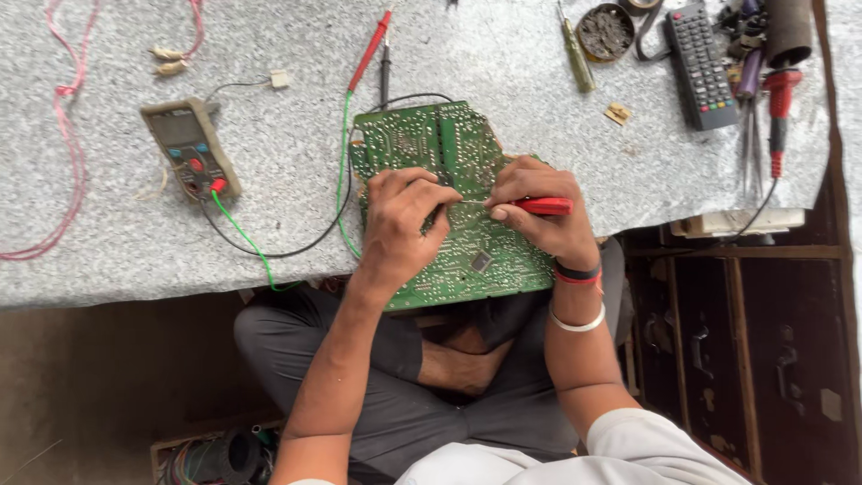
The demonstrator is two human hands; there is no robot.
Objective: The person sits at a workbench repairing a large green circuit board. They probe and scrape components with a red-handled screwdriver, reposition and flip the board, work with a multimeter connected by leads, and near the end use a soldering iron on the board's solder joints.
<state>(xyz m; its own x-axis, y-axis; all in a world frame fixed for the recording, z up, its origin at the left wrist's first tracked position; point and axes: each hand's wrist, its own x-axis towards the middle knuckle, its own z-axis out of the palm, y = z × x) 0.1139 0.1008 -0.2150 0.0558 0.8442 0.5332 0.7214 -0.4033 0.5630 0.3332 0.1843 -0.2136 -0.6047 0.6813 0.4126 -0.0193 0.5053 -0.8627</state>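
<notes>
The left hand presses curled fingers on a green circuit board overhanging the grey surface. The right hand has its grip closed on a red-handled tool over the board. A multimeter lies well apart.

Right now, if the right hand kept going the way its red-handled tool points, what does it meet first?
The right hand aims its red-handled tool leftward across the green circuit board. First in line look to be the left hand fingers; depth is unclear.

At the frame's centre, the left hand presses on a green circuit board overhanging the grey surface, while the right hand holds a red-handled tool against it. A meter lies upper left, a remote control upper right.
</notes>
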